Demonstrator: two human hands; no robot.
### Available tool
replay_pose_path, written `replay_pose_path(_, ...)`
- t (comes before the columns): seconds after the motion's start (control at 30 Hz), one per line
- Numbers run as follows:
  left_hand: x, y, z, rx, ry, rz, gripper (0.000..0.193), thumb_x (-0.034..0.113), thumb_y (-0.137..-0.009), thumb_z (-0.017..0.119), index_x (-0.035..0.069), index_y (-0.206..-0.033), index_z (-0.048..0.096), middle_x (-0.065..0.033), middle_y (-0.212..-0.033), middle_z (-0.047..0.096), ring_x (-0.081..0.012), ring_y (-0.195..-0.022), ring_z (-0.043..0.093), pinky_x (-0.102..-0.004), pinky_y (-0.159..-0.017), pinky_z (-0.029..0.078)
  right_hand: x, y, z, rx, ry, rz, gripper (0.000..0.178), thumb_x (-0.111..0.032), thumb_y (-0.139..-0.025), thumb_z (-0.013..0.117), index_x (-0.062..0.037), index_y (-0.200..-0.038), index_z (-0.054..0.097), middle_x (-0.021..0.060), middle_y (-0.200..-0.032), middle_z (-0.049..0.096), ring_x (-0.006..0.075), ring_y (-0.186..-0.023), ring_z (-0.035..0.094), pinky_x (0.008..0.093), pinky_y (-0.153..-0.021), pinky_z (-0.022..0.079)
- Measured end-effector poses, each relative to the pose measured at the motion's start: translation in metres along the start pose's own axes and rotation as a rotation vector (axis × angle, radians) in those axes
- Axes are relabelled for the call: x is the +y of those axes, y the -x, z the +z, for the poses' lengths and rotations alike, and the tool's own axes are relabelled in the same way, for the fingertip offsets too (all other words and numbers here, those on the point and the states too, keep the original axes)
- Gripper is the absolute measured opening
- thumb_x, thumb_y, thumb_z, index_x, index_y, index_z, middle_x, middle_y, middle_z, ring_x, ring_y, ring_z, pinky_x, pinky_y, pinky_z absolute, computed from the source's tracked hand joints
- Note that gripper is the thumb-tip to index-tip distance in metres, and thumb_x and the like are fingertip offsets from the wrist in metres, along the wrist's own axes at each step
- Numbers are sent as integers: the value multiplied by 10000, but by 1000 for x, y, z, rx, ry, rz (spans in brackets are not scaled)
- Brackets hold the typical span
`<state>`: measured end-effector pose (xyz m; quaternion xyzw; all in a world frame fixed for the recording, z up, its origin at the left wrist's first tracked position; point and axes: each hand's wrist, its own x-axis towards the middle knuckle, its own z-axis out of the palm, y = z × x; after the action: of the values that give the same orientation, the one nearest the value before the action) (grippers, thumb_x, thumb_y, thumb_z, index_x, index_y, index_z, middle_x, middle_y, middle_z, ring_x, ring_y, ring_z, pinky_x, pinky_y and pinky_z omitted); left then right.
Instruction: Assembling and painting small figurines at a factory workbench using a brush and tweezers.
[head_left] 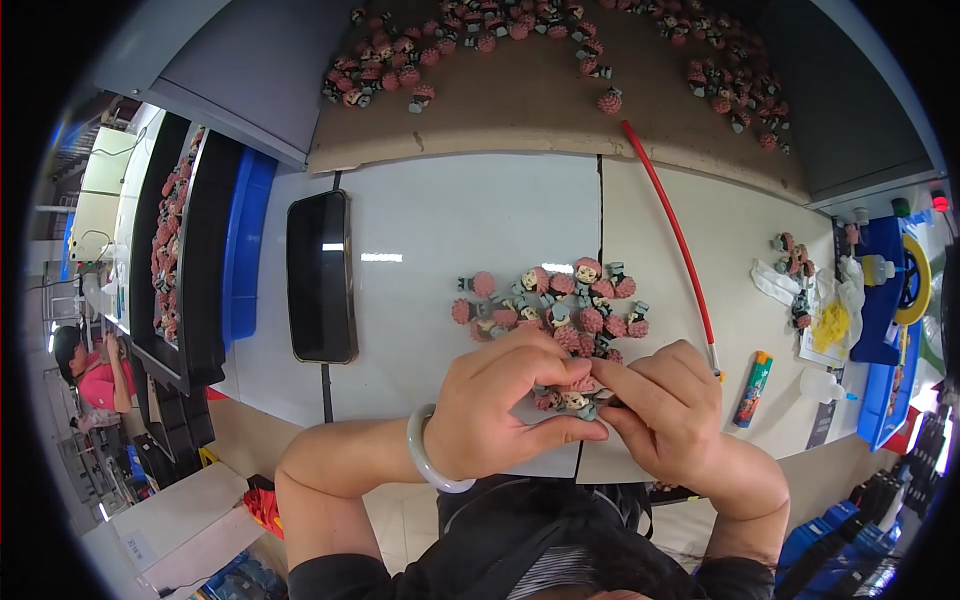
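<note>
Both hands meet over the front of the white table. My left hand [495, 400], with a pale bangle on its wrist, is closed around a small pink-haired figurine [572, 400], thumb below and forefinger above. My right hand [665, 410] pinches at the right side of that figurine, its thumb and fingertips together. The fingers partly cover the figurine, and whether the right fingertips hold a further small part cannot be seen. Just beyond my hands lies a loose heap of similar figurines [560, 290] with pink bumpy hair and grey-green bodies.
A black phone [322, 277] lies at the left, near a blue bin [246, 245]. On the right are a red thin-handled tool [672, 220], a lighter [754, 388] and a white bottle [820, 384]. More figurines [400, 65] cover a brown cardboard shelf at the back. Far left, a person in pink [105, 380] works.
</note>
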<state>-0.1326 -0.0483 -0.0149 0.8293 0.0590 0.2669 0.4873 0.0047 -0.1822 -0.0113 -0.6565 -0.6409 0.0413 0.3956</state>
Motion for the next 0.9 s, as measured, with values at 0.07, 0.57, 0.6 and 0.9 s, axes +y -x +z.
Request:
replay_pose_path(0.07, 0, -1, -2, -9, 35, -19, 514, 198, -527, 841, 9, -922, 573, -88, -824, 581, -145, -690, 562, -233, -568, 471, 0, -3, -7, 33, -2, -5, 319, -138, -671, 659, -36, -969, 607, 48, -693, 540, 194, -581, 484, 285, -511, 395)
replay_pose_path(0.57, 2, -3, -3, -62, 55, -29, 492, 214, -554, 828, 15, -941, 598, -106, -876, 604, -149, -723, 585, -217, -552, 461, -2, 4, -8, -177, -151, 136, 152, -49, -756, 595, 3, -872, 512, 98, -665, 555, 261, -539, 561, 328, -457, 443)
replay_pose_path(0.6, 2, -2, -3, -62, 53, -33, 492, 214, -554, 828, 15, -941, 598, -106, -876, 604, -149, -723, 585, -217, -552, 461, -2, 5, -6, -178, -155, 135, 152, -49, -756, 595, 3, -872, 512, 98, -665, 555, 261, -539, 561, 328, -457, 443)
replay_pose_path(0.9, 3, -4, -2, -58, 61, -24, 499, 212, -548, 832, -2, -932, 598, -124, -871, 595, -162, -717, 593, -235, -586, 492, -4, 5, -8, -155, -149, 136, 156, -49, -758, 596, 4, -875, 508, 100, -680, 563, 267, -544, 563, 333, -458, 444)
